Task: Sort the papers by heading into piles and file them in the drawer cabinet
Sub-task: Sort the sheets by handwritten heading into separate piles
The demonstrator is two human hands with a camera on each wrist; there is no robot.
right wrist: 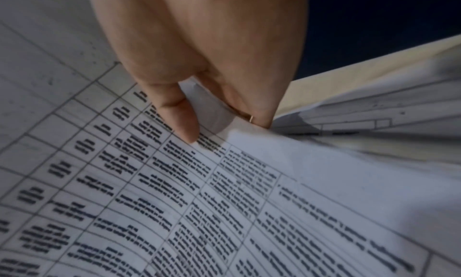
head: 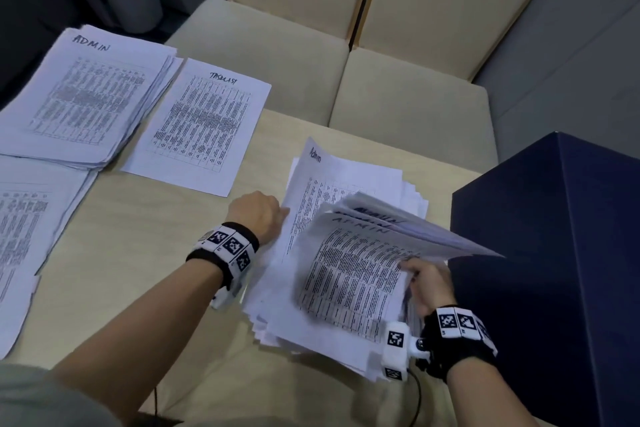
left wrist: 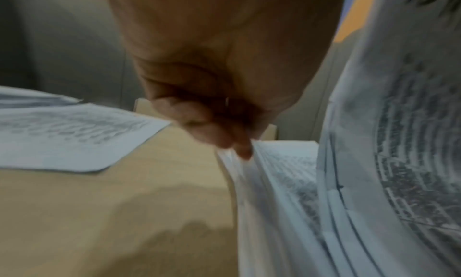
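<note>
Beige table [head: 194, 288] carries dark blue cabinet [head: 554, 253] at right. Unsorted stack [head: 346, 184] centre; ADMIN pile [head: 86, 97] far left. Right hand [head: 427, 282] pinches lifted sheets [head: 356, 270]. Left hand [head: 258, 215], fingers curled, grips stack's left edge.

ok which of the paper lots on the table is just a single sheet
The sheet lying between the far-left ADMIN pile and the unsorted stack under the hands; every other lot shows several layered edges.

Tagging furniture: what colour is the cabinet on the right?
Dark navy blue, the cabinet shows best in the head view.
</note>
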